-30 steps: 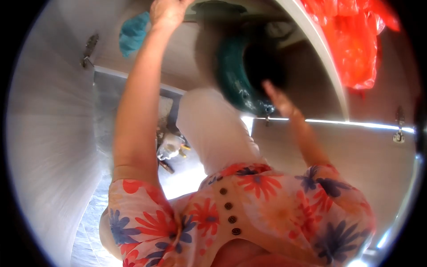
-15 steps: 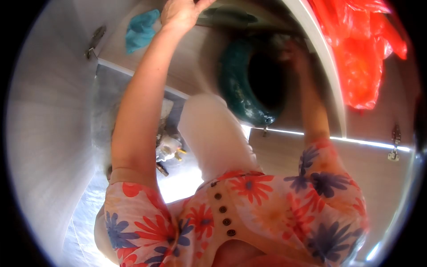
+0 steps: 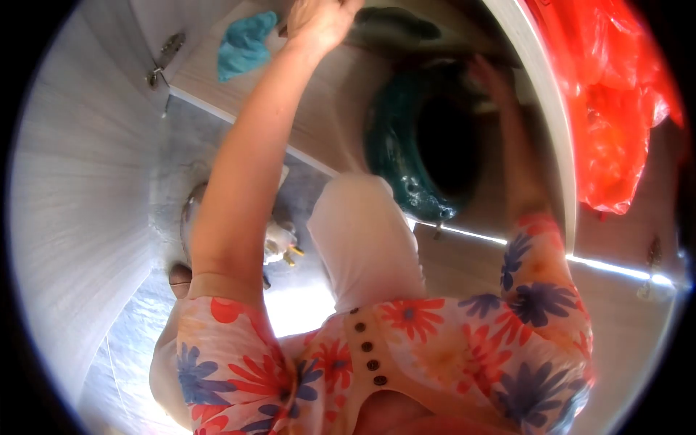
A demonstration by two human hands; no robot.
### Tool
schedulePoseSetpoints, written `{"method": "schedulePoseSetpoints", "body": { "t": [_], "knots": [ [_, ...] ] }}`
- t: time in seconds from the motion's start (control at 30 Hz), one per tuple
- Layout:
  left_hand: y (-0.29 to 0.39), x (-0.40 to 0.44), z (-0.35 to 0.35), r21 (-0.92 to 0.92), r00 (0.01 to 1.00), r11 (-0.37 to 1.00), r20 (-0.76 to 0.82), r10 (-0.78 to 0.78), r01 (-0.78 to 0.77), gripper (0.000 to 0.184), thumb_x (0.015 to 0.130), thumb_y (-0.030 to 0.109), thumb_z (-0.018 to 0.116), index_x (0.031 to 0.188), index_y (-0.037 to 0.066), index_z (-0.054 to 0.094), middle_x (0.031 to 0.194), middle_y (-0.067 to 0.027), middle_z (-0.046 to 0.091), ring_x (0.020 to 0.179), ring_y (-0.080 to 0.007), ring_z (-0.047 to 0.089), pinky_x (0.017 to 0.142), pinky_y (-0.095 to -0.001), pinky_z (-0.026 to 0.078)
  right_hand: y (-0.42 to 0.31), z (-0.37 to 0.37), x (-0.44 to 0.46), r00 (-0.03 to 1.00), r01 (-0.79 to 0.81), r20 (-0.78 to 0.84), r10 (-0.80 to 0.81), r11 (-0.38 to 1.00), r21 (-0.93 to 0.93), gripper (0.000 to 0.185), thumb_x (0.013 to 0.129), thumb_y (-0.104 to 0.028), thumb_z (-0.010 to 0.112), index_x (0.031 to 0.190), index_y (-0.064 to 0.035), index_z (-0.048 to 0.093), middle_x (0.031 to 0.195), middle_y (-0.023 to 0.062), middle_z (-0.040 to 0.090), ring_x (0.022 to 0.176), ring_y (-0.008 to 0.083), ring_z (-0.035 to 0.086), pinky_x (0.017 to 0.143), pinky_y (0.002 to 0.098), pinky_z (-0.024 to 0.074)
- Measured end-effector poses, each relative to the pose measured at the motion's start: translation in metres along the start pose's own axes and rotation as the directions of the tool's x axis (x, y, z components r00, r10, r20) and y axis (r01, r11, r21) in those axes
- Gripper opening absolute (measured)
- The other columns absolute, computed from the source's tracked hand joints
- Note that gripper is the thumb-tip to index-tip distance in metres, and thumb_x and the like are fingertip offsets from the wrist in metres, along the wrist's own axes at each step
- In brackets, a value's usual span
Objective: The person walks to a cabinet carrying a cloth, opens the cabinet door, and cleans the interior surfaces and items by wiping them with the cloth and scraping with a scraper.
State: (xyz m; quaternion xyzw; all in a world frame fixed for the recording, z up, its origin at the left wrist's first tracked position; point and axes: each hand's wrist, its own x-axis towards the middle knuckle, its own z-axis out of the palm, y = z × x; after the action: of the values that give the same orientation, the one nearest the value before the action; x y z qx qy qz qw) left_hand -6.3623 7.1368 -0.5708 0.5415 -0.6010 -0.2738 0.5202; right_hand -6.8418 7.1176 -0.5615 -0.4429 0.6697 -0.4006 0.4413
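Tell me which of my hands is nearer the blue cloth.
Your left hand: it is near the blue cloth; your right hand is across by the green pot.

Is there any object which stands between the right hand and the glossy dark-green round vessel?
Nothing visible stands between the right hand and the glossy dark-green round vessel: the hand is near its far edge, though shadow hides whether they touch. The crumpled red plastic bag is off to the right.

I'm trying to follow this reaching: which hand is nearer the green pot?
Right. The right hand is near the upper right edge of the green pot, in shadow; contact is unclear. The left hand is farther off, up and left of the pot, beside the blue cloth.
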Motion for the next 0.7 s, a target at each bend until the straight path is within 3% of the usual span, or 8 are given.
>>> {"method": "schedulePoseSetpoints", "body": {
  "t": [0.17,0.27,0.37,0.5,0.7],
  "knots": [
    [-0.011,0.007,0.003,-0.125,0.999,0.991,-0.022,0.035,-0.037,0.056,0.085,0.041,0.043,0.128,0.006,0.036,0.115,-0.0259,0.049,0.108,-0.0386,0.046,0.090,-0.0406,0.038,-0.015,0.032,-0.022,0.993,-0.026,-0.121,0.013,0.994,-0.106,0.042,0.079,-0.034,0.062,0.112,-0.0079,0.055,0.100,0.0071,0.060,0.092,0.0165,0.057,0.079,0.0280,0.0458],
    [-0.014,0.022,0.006,-0.030,1.000,0.999,-0.012,-0.014,0.013,0.053,0.087,0.039,0.041,0.128,0.006,0.036,0.114,-0.0261,0.050,0.110,-0.0375,0.045,0.091,-0.0395,0.037,-0.022,0.039,-0.026,0.986,-0.039,-0.168,0.017,0.991,-0.125,0.041,0.079,-0.033,0.062,0.111,-0.0082,0.055,0.097,0.0070,0.061,0.089,0.0164,0.058,0.076,0.0271,0.0469],
    [0.008,0.017,-0.008,-0.148,0.995,0.988,0.090,-0.038,0.051,0.054,0.087,0.036,0.042,0.131,0.006,0.032,0.116,-0.0246,0.049,0.112,-0.0354,0.045,0.093,-0.0364,0.036,-0.029,0.040,-0.022,0.978,-0.049,-0.207,0.021,0.990,-0.133,0.041,0.079,-0.033,0.062,0.111,-0.0084,0.056,0.093,0.0069,0.062,0.085,0.0163,0.059,0.073,0.0262,0.0480],
    [0.000,0.027,-0.003,-0.341,0.998,0.940,0.044,0.039,-0.021,0.054,0.086,0.028,0.046,0.132,0.006,0.030,0.119,-0.0223,0.049,0.112,-0.0315,0.046,0.092,-0.0329,0.036,-0.030,0.023,-0.008,0.986,0.134,-0.066,-0.155,0.958,-0.252,0.042,0.079,-0.035,0.061,0.113,-0.0119,0.055,0.090,0.0075,0.062,0.083,0.0161,0.059,0.071,0.0267,0.0484],
    [0.025,0.038,-0.030,-0.538,0.983,0.836,0.183,-0.004,0.104,0.050,0.085,0.016,0.048,0.130,0.001,0.032,0.121,-0.0200,0.048,0.112,-0.0288,0.045,0.094,-0.0308,0.034,-0.045,0.034,0.004,0.902,0.303,-0.188,-0.388,0.881,-0.364,0.041,0.079,-0.034,0.061,0.114,-0.0115,0.055,0.092,0.0079,0.062,0.085,0.0160,0.059,0.073,0.0267,0.0478]
  ]
}}
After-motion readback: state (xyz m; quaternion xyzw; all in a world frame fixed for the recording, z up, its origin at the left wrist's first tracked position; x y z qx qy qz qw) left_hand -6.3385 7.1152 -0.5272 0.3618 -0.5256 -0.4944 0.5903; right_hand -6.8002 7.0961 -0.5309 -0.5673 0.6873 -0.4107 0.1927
